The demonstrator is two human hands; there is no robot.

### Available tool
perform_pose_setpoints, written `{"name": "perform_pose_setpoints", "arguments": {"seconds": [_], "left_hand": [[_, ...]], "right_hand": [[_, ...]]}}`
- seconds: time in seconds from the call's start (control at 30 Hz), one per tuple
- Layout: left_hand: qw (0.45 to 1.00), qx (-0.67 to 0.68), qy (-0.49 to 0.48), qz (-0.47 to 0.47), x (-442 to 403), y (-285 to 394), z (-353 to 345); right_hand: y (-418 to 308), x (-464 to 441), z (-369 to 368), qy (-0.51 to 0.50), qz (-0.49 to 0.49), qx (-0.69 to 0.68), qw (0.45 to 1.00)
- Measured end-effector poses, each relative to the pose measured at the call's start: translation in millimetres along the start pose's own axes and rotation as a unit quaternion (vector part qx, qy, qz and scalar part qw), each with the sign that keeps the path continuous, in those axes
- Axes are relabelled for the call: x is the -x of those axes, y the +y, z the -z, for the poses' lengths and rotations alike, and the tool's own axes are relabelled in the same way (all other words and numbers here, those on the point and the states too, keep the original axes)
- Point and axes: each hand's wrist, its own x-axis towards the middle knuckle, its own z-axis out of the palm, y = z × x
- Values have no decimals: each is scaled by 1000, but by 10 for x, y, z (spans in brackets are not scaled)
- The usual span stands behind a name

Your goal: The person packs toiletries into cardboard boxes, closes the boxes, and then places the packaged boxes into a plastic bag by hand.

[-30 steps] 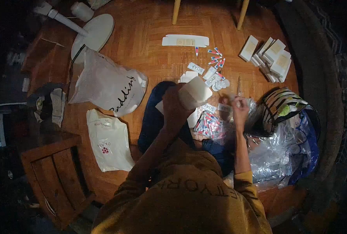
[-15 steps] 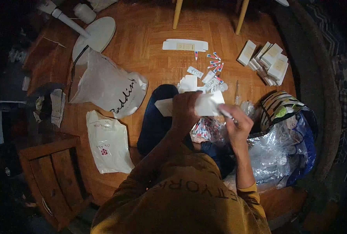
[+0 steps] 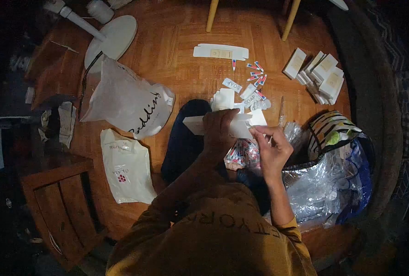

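Over my lap, my left hand (image 3: 219, 131) is wrapped round a white cardboard box (image 3: 240, 129), whose pointed end sticks out on the left. My right hand (image 3: 274, 146) pinches the flap at the box's right end between thumb and fingertips. Whatever is inside the box is hidden. Just beyond it lie white folded cards or boxes (image 3: 223, 98), SOAP packets (image 3: 232, 85) and several small toothpaste tubes (image 3: 256, 66). Below the box, more small tubes sit in a clear plastic bag (image 3: 245, 155).
A flattened white carton (image 3: 220, 51) lies farther off. Finished-looking white boxes (image 3: 325, 73) are piled at the right. A striped bag (image 3: 335, 129) full of clear plastic packs stands beside my right arm. On the left are a Bedding bag (image 3: 126, 99), a cream plastic bag (image 3: 127, 168) and a wooden cabinet (image 3: 62, 198).
My right hand has shifted slightly left and down and now pinches the box's end flap; the white item at its fingertips before is no longer distinct. My left hand keeps its hold.
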Motion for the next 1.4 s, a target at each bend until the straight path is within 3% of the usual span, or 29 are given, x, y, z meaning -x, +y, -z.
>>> {"name": "perform_pose_setpoints", "arguments": {"seconds": [0.1, 0.17, 0.23, 0.27, 0.33, 0.37, 0.43, 0.47, 0.5, 0.53, 0.57, 0.6, 0.67, 0.77, 0.8, 0.87, 0.93, 1.0, 1.07, 1.13, 1.2, 1.27, 1.4], "left_hand": [[999, 9, -3, 35, -99, 28, 6], [999, 30, 44, 9, -104, -11, -38], [997, 43, 65, -8, -65, -126, -142], [994, 56, 86, -26, -41, -169, -195], [992, 76, 101, 12, -47, -166, -285], [987, 94, 119, 50, -56, -172, -317], [984, 99, 132, 65, -66, -252, -402], [981, 112, 136, 79, -71, -272, -441], [981, 111, 143, 73, -94, -260, -468], [975, 149, 136, 92, -117, -238, -487], [968, 184, 130, 111, -138, -233, -511], [957, 234, 133, 104, -129, -282, -567], [967, 190, 140, 91, -204, -275, -500], [969, 182, 150, 76, -232, -332, -510], [974, 164, 138, 71, -211, -367, -542], [979, 149, 121, 66, -191, -382, -540], [978, 126, 64, 151, -223, -343, -522], [976, 130, 51, 168, -245, -339, -553], [973, 131, 41, 186, -256, -365, -557], [980, 115, 59, 149, -245, -357, -532], [979, 120, 55, 157, -238, -353, -532], [977, 129, 46, 163, -224, -298, -526], [979, 157, 56, 121, -288, -142, -476]], "right_hand": [[-29, -17, -55, -12, 12, -35, 999], [-85, -87, 20, -55, 21, -20, 998], [-128, -173, 107, -206, 48, 31, 977], [-135, -222, 166, -207, 46, 32, 977], [-86, -352, 301, -365, -22, -38, 930], [106, -397, 376, -318, -109, -246, 909], [438, -757, 372, 1, -125, -146, 981], [511, -1004, 200, 64, -108, -169, 978], [1261, -1124, 53, 21, -45, -58, 997], [2111, -1167, -133, -60, -91, 109, 988], [2632, -1031, -369, -81, 59, 246, 964], [2895, -884, -494, -97, 206, 373, 899], [2806, -616, -611, -183, 43, 276, 943], [2933, -414, -643, -119, 20, 263, 957], [2863, -411, -604, -119, 18, 265, 957], [2599, -433, -480, -137, -88, 255, 953], [2531, -448, -388, -162, -105, 274, 942], [2488, -477, -316, -187, -118, 292, 930], [2488, -527, -255, -170, -70, 264, 947], [1665, -683, -111, -48, -155, 147, 976], [787, -719, 70, 34, -52, -19, 998], [41, -637, 258, 31, -32, 2, 999], [-240, -446, 266, 10, 59, 2, 998]]}}
